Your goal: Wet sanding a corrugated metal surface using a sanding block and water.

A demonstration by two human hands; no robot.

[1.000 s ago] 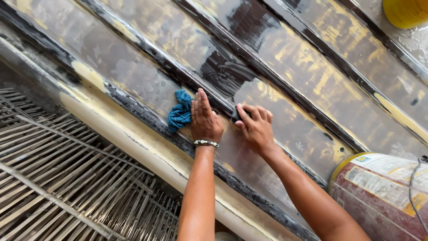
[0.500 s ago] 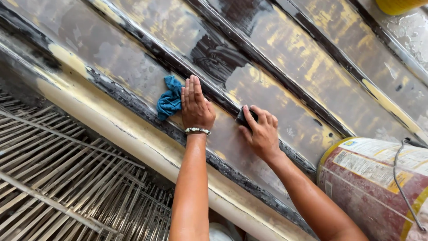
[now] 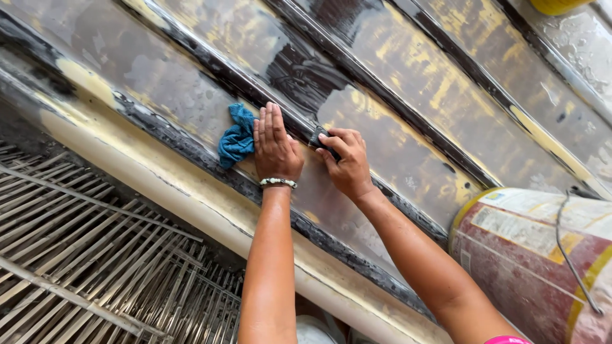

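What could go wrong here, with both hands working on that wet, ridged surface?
The left hand lies flat on the slick wet panel beside the blue cloth, so it might slide. The right hand grips a small dark pad against a raised ridge; knuckles could scrape there.

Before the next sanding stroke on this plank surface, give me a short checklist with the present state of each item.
1. Left hand flat on the worn plank surface for support: ok.
2. Blue cloth under the left fingertips, clear of the stroke: ok.
3. Right hand gripping the dark sanding block: ok; the block is mostly hidden.
4. Block face flat against the surface: cannot tell.
5. Surface wet enough near the block: ok, a dark glossy patch lies just above.
6. Red and yellow bucket clear of the right forearm: ok, apart.
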